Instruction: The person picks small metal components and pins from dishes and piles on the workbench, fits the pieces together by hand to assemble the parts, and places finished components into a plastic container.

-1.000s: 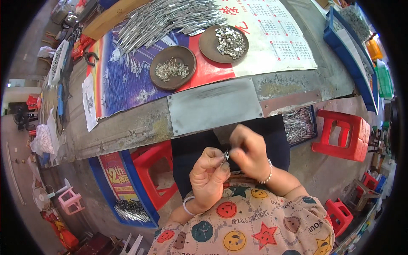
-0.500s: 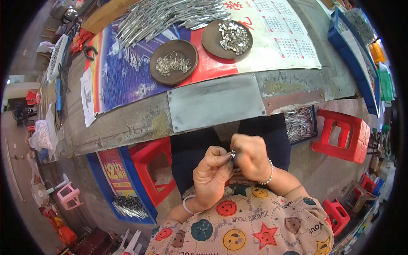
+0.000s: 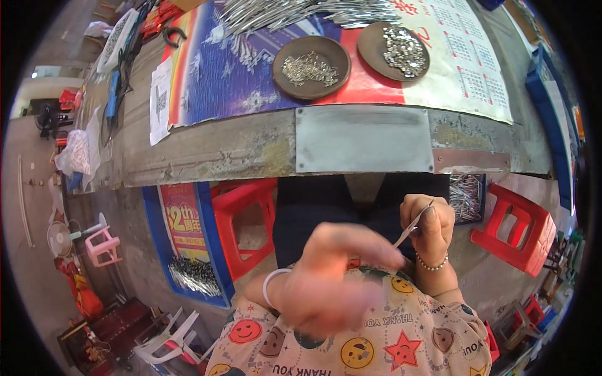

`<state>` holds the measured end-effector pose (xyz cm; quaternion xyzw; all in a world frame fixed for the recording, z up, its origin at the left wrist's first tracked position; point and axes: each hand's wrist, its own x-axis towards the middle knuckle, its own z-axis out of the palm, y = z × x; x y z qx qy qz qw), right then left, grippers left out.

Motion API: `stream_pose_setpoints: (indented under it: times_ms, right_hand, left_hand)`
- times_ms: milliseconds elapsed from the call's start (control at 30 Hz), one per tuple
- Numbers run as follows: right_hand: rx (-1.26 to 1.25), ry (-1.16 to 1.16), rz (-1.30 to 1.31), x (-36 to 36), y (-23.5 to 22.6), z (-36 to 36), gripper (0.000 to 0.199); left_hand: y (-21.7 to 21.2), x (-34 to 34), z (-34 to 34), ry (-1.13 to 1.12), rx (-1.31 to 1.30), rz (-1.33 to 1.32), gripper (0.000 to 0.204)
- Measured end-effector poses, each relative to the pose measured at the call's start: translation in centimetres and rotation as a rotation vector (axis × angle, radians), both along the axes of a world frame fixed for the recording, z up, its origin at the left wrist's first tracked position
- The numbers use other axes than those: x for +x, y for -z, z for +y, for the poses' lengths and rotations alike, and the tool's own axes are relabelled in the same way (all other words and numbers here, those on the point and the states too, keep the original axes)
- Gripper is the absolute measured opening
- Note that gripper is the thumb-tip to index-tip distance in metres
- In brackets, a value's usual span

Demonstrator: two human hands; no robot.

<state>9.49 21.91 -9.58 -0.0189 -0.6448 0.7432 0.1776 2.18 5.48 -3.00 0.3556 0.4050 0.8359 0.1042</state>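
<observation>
My right hand (image 3: 429, 225) is closed, with thumb and fingers pinching a slim, shiny metal piece (image 3: 411, 230). The piece slants down toward my left hand; its exact kind cannot be made out. My left hand (image 3: 338, 276) is smeared by motion in front of my shirt, so its fingers and anything in them are unclear. On the bench beyond, one round brown dish (image 3: 283, 84) holds small silver pins (image 3: 308, 69). Another brown dish (image 3: 371, 53) holds small round silver parts (image 3: 404, 53). A pile of long, thin metal pieces (image 3: 282, 14) lies behind them.
A grey metal plate (image 3: 364, 141) is fixed along the bench's front edge. Blue trays with metal pieces stand left (image 3: 219, 266) and right (image 3: 481, 207) of my legs. Red stools (image 3: 241, 194) (image 3: 520, 219) flank me. Pliers (image 3: 179, 32) lie at the far left.
My hands have come apart from their meeting point. The left is now blurred and lower; the right has shifted right, and a slim metal piece shows in it. The view has shifted too.
</observation>
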Motion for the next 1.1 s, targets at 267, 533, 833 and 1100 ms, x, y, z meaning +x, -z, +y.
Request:
stream_pose_setpoints:
  times_ms: [267, 533, 833, 1100]
  right_hand:
    - [0.124, -0.019, 0.003, -0.6, 0.4, -1.0, 0.043]
    - [0.125, -0.042, -0.020, -1.0, 1.3, -0.9, 0.041]
    - [0.095, -0.087, -0.046, -1.3, 1.5, -0.5, 0.033]
    - [0.145, -0.115, -0.089, -0.5, 3.5, -1.0, 0.025]
  left_hand:
    - [-7.8, 2.5, 3.4, -0.187, 0.257, -0.361, 0.007]
    - [-6.6, 1.8, 2.1, -0.084, 0.103, -0.511, 0.020]
    - [-3.9, -2.1, -0.9, 0.273, 0.021, -0.427, 0.010]
    - [-1.7, -3.2, 2.5, 0.523, -0.109, -0.756, 0.018]
